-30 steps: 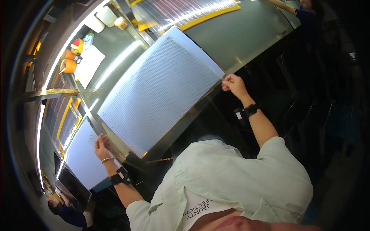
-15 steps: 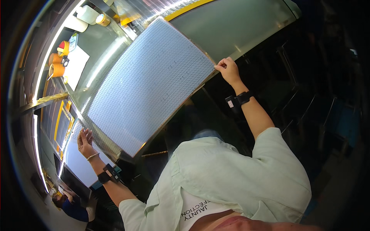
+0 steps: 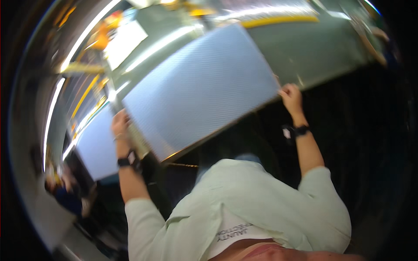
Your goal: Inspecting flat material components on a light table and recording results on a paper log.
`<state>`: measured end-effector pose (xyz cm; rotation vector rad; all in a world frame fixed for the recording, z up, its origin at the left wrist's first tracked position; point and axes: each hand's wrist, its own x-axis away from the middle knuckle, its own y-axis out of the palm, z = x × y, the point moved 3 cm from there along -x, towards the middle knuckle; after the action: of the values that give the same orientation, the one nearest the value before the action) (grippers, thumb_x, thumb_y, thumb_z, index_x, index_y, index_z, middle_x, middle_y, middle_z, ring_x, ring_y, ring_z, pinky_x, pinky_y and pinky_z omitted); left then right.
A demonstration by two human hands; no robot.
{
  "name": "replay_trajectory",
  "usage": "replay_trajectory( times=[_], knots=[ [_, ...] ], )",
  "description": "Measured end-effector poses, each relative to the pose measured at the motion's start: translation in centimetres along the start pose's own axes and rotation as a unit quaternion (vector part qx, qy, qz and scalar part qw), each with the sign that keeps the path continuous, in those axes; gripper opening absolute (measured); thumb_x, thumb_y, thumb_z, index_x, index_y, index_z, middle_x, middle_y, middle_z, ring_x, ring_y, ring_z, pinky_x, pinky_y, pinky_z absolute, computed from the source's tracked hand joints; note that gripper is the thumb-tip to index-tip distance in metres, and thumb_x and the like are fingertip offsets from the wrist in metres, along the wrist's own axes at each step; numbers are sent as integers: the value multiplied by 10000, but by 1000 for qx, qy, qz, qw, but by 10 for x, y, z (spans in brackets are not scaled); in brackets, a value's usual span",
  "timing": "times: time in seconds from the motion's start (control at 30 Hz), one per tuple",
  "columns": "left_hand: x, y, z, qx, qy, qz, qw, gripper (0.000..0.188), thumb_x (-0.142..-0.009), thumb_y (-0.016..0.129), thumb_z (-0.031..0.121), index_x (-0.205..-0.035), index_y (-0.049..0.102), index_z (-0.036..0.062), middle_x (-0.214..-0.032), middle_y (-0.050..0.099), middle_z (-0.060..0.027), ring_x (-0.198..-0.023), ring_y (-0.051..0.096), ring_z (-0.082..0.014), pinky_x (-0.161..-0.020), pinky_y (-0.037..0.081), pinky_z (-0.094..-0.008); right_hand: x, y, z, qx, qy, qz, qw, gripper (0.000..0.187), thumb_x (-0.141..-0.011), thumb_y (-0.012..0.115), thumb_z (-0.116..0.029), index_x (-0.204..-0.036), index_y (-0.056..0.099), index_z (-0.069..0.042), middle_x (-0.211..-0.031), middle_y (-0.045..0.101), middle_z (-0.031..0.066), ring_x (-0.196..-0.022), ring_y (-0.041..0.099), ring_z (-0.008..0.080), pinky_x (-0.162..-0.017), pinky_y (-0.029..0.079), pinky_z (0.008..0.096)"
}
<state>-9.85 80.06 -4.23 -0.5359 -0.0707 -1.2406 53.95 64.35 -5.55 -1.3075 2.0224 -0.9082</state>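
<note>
Clock: read from the middle of the pale blue sheet (image 3: 200, 91), twelve toward the top of the view.
Left hand (image 3: 119, 123): at eight o'clock, just beside the sheet's left edge; blur hid whether its fingers touched the edge, so I could not tell if they were apart or together.
Sheet position: at the clock's centre, over the tabletop (image 3: 320, 54), its long lower edge running near the tabletop's front edge, slanting up toward two o'clock.
Right hand (image 3: 291, 95): at three o'clock, finger and thumb seemingly clamped on the sheet's corner.
Good handling: a light, matching grip on both sides would probably have kept the sheet level; leaning on one corner alone might have skewed or creased it.
Far left: a blurred co-worker (image 3: 67, 198) between seven and eight, and a second pale panel (image 3: 98, 145) at eight, beyond the left hand.
Upper left: orange items (image 3: 101, 38), too smeared to name, and white paper (image 3: 126, 42) at ten.
Upper right: a yellow strip (image 3: 281, 21) between one and two; the tabletop looked grey-green and glossy at two.
Room: bright strip lights (image 3: 53, 117) at the left, deep shadow at the right.
</note>
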Motion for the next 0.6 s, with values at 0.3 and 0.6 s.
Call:
replay_trajectory(
  times=[0.3, 0.6],
  knots=[
    [-36, 44, -35, -253, 31, 164, 953, 398, -759, 681, 171, -1122, 538, 91, -836, 643, -109, -686, 623, -204, -636, 491, -352, 10, -1, 28, -4, 20, -47, 999, 199, -754, 657, -75, -689, 479, -13, -711, 422, 59, -631, 419, 172, -588, 374, 285],
    [-25, 49, -6, -398, 24, 120, 909, 504, -817, 618, 241, -1281, 452, 347, -954, 575, -129, -898, 590, -316, -790, 476, -411, 7, -5, 26, -14, 41, -54, 998, 205, -768, 651, -73, -692, 469, -14, -738, 407, 48, -627, 403, 145, -586, 366, 271]
  ],
)
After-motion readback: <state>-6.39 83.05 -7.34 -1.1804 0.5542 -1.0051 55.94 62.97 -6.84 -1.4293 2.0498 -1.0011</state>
